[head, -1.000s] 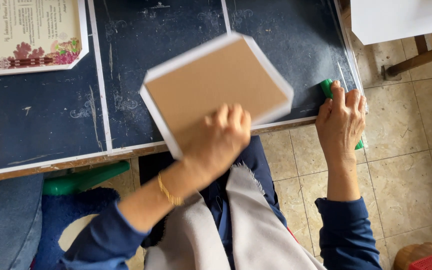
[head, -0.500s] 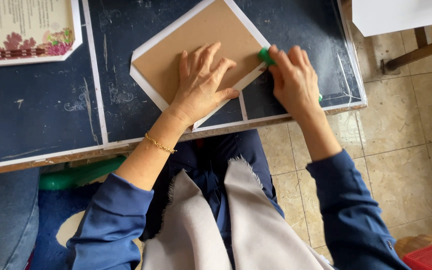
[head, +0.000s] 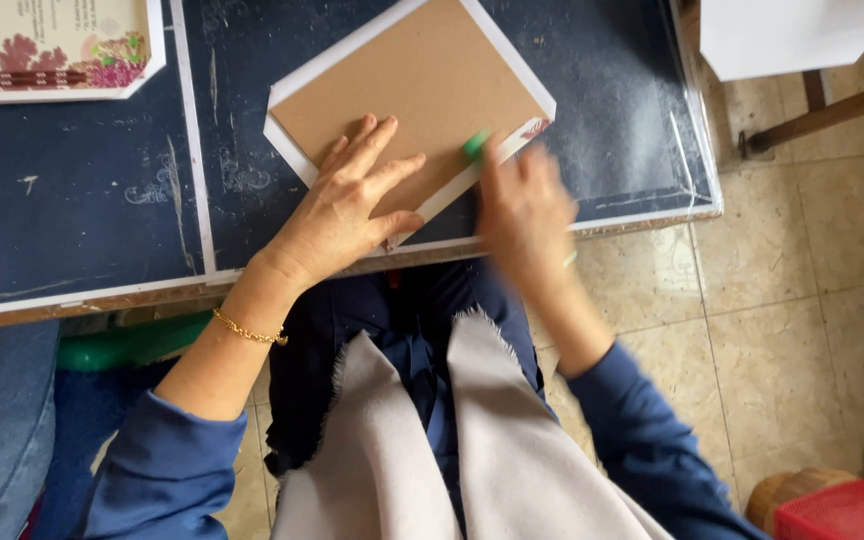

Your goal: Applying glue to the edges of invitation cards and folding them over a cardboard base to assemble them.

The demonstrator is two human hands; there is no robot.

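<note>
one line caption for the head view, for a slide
Left hand pressed flat on a brown board on a dark table, blurred right hand gripping a green tool at its edge.

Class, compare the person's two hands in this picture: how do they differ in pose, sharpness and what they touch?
The left hand lies flat with fingers spread on the brown board; the right hand grips a green tool at the board's edge. The left hand looks sharp, the right hand blurred. Both come from blue sleeves.
</note>
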